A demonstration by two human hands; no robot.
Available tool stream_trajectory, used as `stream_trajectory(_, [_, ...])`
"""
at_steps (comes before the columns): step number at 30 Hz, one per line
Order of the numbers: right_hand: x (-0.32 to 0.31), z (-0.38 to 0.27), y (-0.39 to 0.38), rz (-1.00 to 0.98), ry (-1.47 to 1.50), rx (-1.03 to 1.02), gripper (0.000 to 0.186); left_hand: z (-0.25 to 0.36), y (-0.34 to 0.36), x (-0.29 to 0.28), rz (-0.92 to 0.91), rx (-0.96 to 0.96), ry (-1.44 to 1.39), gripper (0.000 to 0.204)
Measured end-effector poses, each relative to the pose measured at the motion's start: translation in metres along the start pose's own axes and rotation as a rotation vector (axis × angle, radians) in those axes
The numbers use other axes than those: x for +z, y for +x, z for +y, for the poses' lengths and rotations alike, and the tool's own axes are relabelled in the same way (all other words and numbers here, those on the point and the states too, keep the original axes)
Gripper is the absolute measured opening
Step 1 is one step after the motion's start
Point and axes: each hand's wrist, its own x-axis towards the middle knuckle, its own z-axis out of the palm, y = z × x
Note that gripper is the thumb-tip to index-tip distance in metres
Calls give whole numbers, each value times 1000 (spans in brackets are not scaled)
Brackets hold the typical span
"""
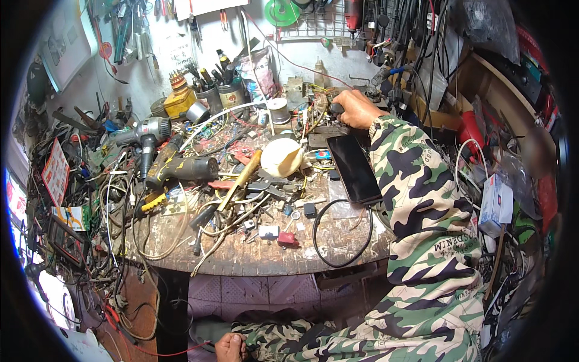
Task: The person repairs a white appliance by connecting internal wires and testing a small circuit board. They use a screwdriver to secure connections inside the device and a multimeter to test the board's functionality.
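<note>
The right hand is stretched to the back of the cluttered wooden bench, fingers clamped round a dark tool handle among yellow wires. The left hand is seen low at the frame's edge by the lap, curled loosely; whether anything is held cannot be told. A black phone is laid flat just beside the camouflage sleeve. A red rectangular card is propped at the bench's left end, a small white and blue box is perched on the right, and a yellow bit case is set toward the back.
</note>
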Motion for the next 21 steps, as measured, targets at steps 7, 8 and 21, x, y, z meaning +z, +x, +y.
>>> stream_trajectory(7, [-11, -7, 1, -155, 88, 121, 30, -12, 3, -3, -26, -21, -4, 33])
stream_trajectory(8, [-11, -9, 3, -189, 78, 152, 33, -15, 4, -6, -37, -38, -4, 33])
stream_trajectory(21, [12, -7, 2, -26, -122, 26, 28, -12, -6, -12, -35, -6, 28, 34])
